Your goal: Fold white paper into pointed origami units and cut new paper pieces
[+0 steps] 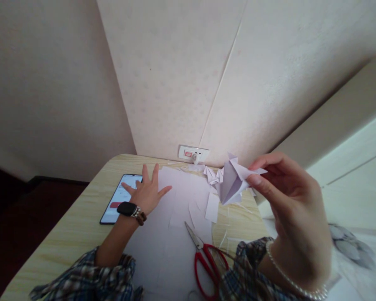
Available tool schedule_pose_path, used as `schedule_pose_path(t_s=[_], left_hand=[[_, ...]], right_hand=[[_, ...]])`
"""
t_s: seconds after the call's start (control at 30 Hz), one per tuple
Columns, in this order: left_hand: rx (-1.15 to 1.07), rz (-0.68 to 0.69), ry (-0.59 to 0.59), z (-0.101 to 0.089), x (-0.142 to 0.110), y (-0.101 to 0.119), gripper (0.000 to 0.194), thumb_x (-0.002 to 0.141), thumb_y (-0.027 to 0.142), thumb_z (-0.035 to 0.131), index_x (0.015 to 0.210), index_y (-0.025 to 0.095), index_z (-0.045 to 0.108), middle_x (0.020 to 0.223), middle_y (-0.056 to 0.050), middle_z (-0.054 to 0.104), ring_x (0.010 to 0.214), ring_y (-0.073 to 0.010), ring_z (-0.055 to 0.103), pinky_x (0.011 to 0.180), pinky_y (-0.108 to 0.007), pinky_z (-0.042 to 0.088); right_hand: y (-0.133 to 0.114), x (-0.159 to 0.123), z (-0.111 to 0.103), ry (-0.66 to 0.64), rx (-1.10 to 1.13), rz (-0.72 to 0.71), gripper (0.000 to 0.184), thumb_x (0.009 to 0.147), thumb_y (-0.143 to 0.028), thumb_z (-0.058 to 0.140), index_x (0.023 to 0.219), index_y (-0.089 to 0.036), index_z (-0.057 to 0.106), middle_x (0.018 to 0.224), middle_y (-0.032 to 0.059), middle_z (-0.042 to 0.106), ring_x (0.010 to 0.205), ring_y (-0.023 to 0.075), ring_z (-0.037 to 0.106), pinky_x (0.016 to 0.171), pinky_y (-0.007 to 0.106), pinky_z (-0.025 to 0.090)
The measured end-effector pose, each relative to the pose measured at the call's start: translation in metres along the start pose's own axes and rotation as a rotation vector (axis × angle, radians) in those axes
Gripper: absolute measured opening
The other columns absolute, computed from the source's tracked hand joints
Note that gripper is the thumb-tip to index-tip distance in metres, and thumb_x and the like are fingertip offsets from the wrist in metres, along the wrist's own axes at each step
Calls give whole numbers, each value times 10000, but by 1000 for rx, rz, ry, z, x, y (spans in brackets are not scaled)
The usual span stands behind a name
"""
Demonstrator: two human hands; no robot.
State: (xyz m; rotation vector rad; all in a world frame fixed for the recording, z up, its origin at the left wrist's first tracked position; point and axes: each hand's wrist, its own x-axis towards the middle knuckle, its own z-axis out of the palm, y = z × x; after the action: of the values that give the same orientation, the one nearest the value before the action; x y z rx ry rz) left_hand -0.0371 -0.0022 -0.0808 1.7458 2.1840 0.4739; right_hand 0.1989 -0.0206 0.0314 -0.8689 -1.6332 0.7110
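Note:
Between the thumb and fingers of my right hand (297, 209) is a folded white paper figure (233, 177), raised above the right side of the table. Its pointed end pokes out past my fingertips, and its wider folded body faces left. My left hand (147, 190) has its fingers spread over the phone (113, 209) and the edge of the white paper sheets (166, 238). The phone's screen is lit and partly covered by that hand; whether a finger touches it I cannot tell. Scissors with red handles (203, 257) lie partly open on the sheets.
More small folded paper pieces (213, 175) sit behind the held figure. Paper offcuts and thin strips are scattered on the right of the wooden table (72, 221). A wall socket (193, 154) with a white plug is at the table's back edge.

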Motion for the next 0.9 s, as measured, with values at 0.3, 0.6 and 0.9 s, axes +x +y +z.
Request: schedule_pose_path(t_s=[0.3,0.6,0.9], left_hand=[[-275,245,51,-38,2,30,569,936,402,470,1410,88,492,1547,-258,445,1464,-389,381,1202,-638,227],[-1036,388,-243,-77,-25,71,431,793,340,717,1206,284,609,1084,-40,769,953,-222,746,778,-307,645],[-869,466,-90,-72,-35,69,427,787,318,738,1179,405,592,996,41,760,813,-177,730,604,-221,624]], right_hand=[[2,0,4,43,34,95,114,795,-209,783,816,-253,681,717,-37,630,631,126,569,533,253,443],[0,3,19,83,27,103,113,815,-181,768,825,-235,670,757,-46,670,682,108,622,580,217,487],[4,4,31,107,29,38,129,820,-194,791,841,-249,677,774,-66,678,715,91,624,634,196,486]])
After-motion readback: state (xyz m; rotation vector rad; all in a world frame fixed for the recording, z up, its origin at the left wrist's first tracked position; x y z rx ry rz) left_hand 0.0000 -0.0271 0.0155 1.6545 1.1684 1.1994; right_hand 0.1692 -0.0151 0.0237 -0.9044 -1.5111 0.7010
